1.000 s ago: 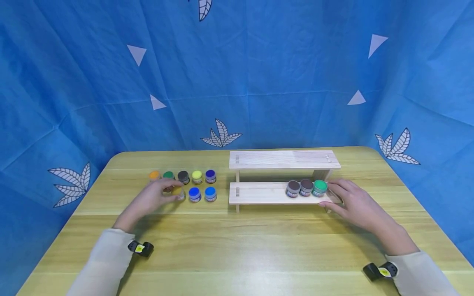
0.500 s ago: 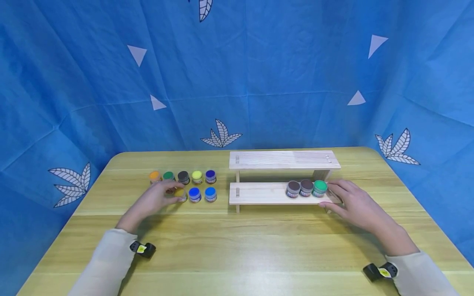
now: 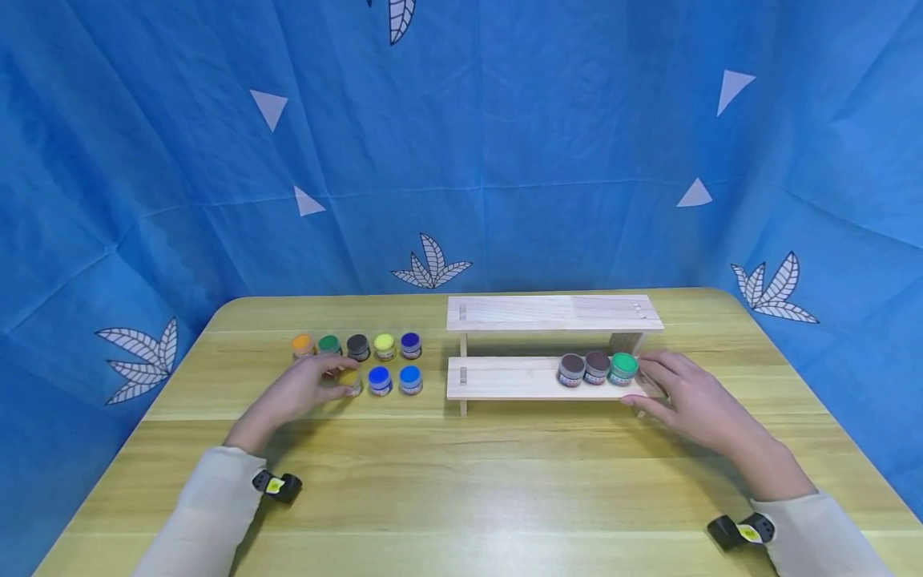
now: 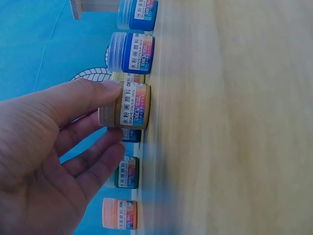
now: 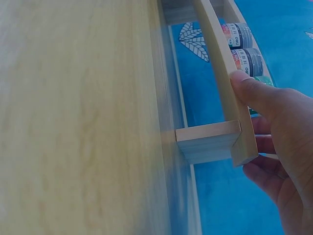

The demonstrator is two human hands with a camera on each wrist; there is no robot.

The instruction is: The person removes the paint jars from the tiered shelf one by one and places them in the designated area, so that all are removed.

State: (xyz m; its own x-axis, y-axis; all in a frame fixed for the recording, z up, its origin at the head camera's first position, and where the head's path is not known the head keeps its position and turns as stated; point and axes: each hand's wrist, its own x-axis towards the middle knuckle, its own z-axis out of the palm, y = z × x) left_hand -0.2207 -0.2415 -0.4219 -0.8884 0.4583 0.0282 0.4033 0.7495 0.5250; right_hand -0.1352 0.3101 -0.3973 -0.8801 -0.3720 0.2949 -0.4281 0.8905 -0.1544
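Observation:
My left hand (image 3: 294,394) pinches a small ochre-yellow paint jar (image 4: 133,105) between thumb and fingers. In the left wrist view the jar's label faces the camera and its lid is partly covered by the thumb. On the right, my right hand (image 3: 698,402) grips the end of the lower board of a two-tier wooden rack (image 3: 505,378). Its thumb presses the board's front edge in the right wrist view, with the fingers around the end. Two dark brown jars (image 3: 572,370) and a green jar (image 3: 623,368) stand on that board, the green one nearest this hand.
Beside the held jar stand two blue jars (image 3: 380,380). Behind them runs a row of several jars, from an orange jar (image 3: 303,345) to a dark blue jar (image 3: 411,345). The rack's upper board (image 3: 555,312) rises behind the lower one. A blue curtain (image 3: 461,160) backs the table (image 3: 461,481).
My left hand has shifted slightly to the right with its fingers at the ochre jar, uncovering more of the orange jar. The right hand stays at the rack's end.

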